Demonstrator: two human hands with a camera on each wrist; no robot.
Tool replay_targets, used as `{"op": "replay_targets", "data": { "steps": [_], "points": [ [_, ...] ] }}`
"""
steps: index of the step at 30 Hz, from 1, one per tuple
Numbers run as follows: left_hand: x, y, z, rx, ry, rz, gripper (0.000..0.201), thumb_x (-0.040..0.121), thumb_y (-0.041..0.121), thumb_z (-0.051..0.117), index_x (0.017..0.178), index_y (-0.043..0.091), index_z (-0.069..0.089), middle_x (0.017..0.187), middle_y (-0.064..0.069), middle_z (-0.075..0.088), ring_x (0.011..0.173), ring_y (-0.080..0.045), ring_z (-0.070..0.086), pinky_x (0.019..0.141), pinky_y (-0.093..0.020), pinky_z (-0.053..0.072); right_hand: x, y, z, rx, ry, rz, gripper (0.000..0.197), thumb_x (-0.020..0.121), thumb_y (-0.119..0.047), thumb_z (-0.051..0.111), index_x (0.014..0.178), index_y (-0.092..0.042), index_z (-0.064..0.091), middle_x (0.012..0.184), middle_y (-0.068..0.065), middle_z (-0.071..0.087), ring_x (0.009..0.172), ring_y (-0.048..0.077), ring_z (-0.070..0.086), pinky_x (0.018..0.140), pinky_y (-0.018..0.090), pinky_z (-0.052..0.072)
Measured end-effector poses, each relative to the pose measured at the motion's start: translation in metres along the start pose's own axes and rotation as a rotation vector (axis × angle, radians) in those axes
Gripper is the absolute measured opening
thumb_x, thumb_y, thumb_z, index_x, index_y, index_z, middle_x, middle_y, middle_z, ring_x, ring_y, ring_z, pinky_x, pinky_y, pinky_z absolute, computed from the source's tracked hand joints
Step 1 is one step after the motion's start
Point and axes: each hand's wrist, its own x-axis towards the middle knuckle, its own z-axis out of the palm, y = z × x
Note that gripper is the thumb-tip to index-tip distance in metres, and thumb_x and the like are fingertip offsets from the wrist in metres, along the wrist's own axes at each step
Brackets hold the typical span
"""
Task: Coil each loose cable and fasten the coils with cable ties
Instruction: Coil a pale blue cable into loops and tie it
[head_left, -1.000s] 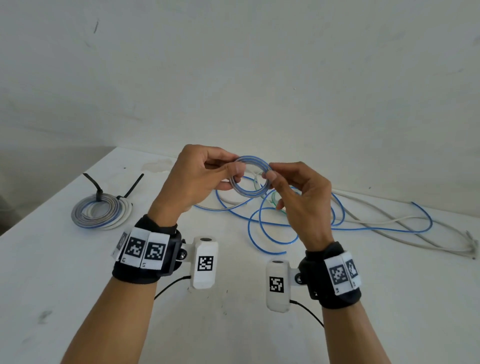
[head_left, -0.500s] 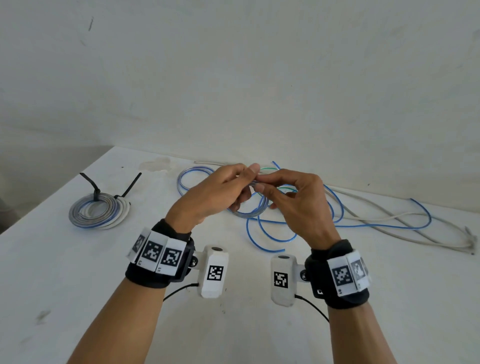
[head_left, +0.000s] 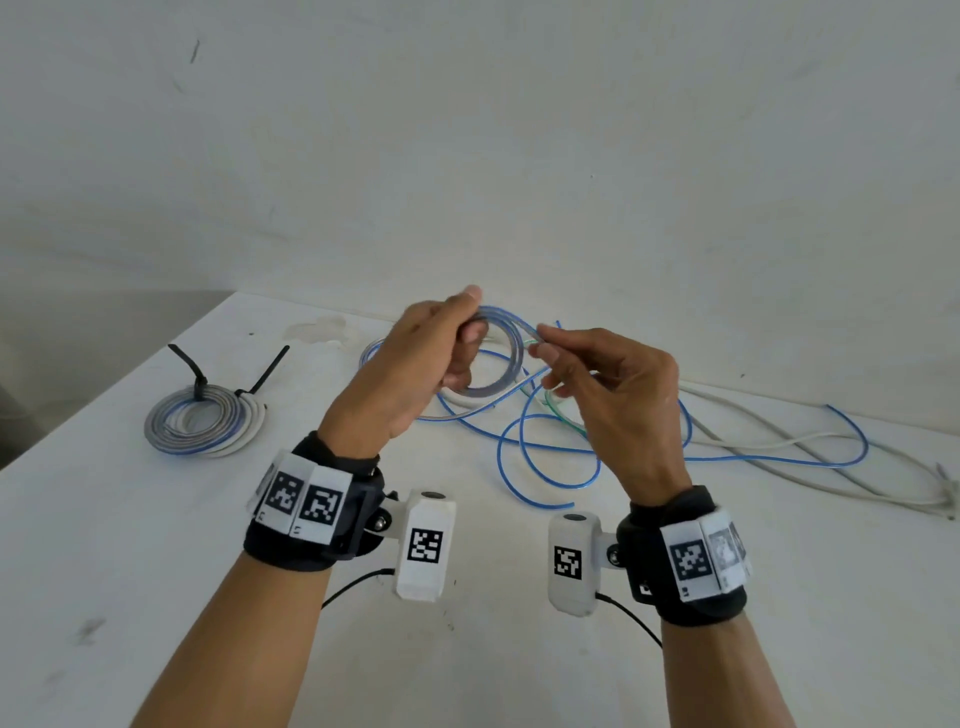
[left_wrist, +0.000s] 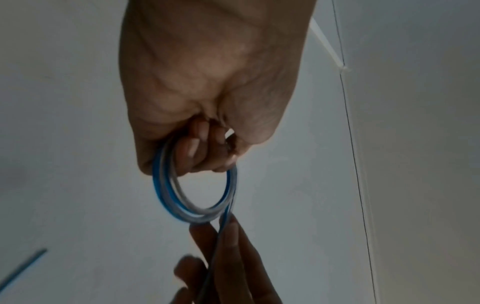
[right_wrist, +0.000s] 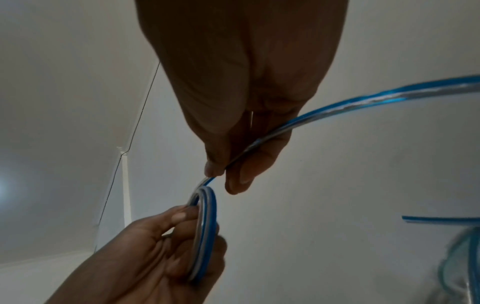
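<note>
Left hand (head_left: 410, 364): grips small blue coil (head_left: 498, 358), raised above table (head_left: 156, 545).
Right hand (head_left: 618, 395): pinches blue cable (right_wrist: 337, 107), apparently feeding the coil.

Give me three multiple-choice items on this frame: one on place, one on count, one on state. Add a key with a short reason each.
1. Where do the finished coils lie?
A. on the table's left side
B. under the right wrist
C. on the floor

2. How many black cable ties stand up from them?
A. none
B. two
C. five

3. What is the right hand doing?
A. resting flat on the table
B. pinching the blue cable beside the coil in the left hand
C. holding a cable tie

Key: 1 A, the head view shows them left of both arms. 2 B, two black tails stick up. 3 B, the right wrist view shows cable between thumb and fingertip.
</note>
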Motion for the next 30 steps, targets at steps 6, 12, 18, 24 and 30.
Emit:
{"op": "replay_targets", "data": {
  "steps": [6, 12, 18, 24, 30],
  "points": [
    [-0.002, 0.002, 0.012, -0.307, 0.085, -0.006, 0.046, 0.109, 0.030, 0.036, 0.064, 0.016, 0.038, 0.053, 0.006, 0.022, 0.047, -0.010, 0.018, 0.049, -0.026, 0.020, -0.007, -0.003, 0.025, 0.167, 0.087, 0.071, 0.019, 0.086, -0.013, 0.080, 0.105, -0.017, 0.077, 0.082, 0.003, 0.075, 0.053, 0.016, 0.058, 0.047, 0.027, 0.043],
    [0.001, 0.000, 0.001, -0.042, 0.106, 0.074, 0.036, 0.105, 0.016, 0.040, 0.083, 0.005, 0.066, 0.065, -0.008, 0.060, 0.059, -0.018, 0.057, 0.062, -0.027, 0.051, -0.002, 0.002, 0.009, 0.122, 0.043, 0.065, 0.016, 0.087, -0.018, 0.080, 0.099, -0.028, 0.080, 0.087, 0.004, 0.078, 0.061, 0.019, 0.051, 0.056, 0.029, 0.044],
    [-0.009, 0.001, 0.003, 0.309, -0.159, -0.031, 0.051, 0.108, 0.043, 0.037, 0.079, 0.009, 0.063, 0.058, -0.003, 0.050, 0.054, -0.018, 0.046, 0.059, -0.027, 0.048, -0.001, 0.000, -0.006, -0.148, -0.192, 0.012, 0.018, 0.088, -0.012, 0.078, 0.100, -0.026, 0.080, 0.092, -0.014, 0.078, 0.070, 0.001, 0.059, 0.067, 0.016, 0.045],
    [-0.011, -0.001, 0.004, 0.341, -0.250, -0.131, 0.052, 0.105, 0.048, 0.041, 0.069, 0.011, 0.051, 0.056, 0.003, 0.034, 0.049, -0.012, 0.032, 0.057, -0.025, 0.041, -0.002, 0.001, -0.006, -0.145, -0.220, -0.024, 0.017, 0.089, -0.011, 0.077, 0.101, -0.020, 0.080, 0.091, -0.011, 0.078, 0.072, 0.002, 0.061, 0.066, 0.012, 0.041],
    [-0.014, -0.002, -0.018, 0.120, -0.476, 0.013, 0.032, 0.096, 0.016, 0.054, 0.121, -0.002, 0.063, 0.094, -0.010, 0.073, 0.084, -0.018, 0.070, 0.082, -0.027, 0.055, 0.001, -0.001, -0.014, -0.104, -0.111, -0.012, 0.017, 0.090, -0.008, 0.075, 0.101, -0.021, 0.079, 0.080, -0.024, 0.074, 0.065, 0.000, 0.056, 0.061, 0.009, 0.039]
  ]
}}
